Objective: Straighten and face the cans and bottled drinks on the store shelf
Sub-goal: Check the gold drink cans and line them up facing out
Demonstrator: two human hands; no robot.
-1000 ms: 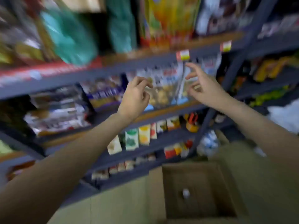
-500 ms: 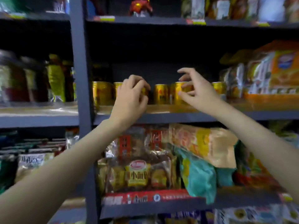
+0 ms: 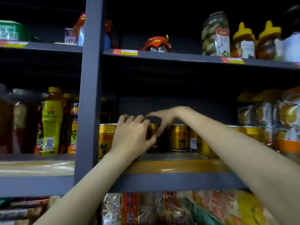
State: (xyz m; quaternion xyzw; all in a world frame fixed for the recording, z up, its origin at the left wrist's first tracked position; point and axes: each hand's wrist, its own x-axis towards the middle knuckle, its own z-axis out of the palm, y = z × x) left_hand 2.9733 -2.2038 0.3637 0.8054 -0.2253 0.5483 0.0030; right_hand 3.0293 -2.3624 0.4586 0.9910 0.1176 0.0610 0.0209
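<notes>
Left hand (image 3: 132,137) fingers curl round an upright gold metal drink can (image 3: 154,135) | right hand (image 3: 164,117) fingers arch over its top, gripping | can stands mid-row on grey shelf (image 3: 178,181), directly between both hands.

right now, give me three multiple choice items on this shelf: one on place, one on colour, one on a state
1. Where do the gold cans stand?
A. top shelf
B. middle shelf, right of the post
C. floor

2. What colour are the caps of the squeeze bottles on the upper shelf?
A. yellow
B. blue
C. white

3. What is the left hand doing?
A. hanging idle
B. pressing flat on the post
C. gripping a can

Answers: 1 B, the cans sit just right of the post. 2 A, both caps are yellow. 3 C, its fingers curl round a can while the right hand reaches over its top.
</notes>
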